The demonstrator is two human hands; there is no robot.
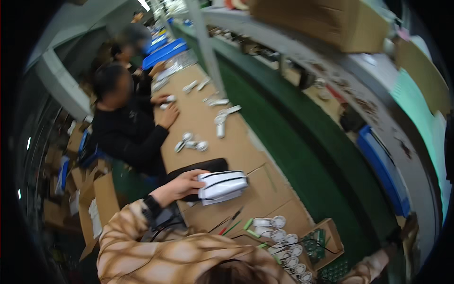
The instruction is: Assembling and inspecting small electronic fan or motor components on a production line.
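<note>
My left hand [185,184], with a dark watch on its wrist, grips the left end of a white block-shaped bundle [223,185] with black bands along it. The fingers lie over its top edge, and the bundle is above the cardboard-covered bench [272,189]. Just behind it lies a long black padded object [203,166]. My right hand [391,244] reaches out at the lower right, past the bench edge. It is dark and blurred, so its fingers and anything in them cannot be made out.
Small white round-headed devices [279,235] stand in rows at the near right, beside a cardboard tray [333,241] of green circuit boards. A pen-like tool [231,220] and wires lie nearby. More white parts [191,143] lie farther up, where a co-worker [127,128] handles pieces.
</note>
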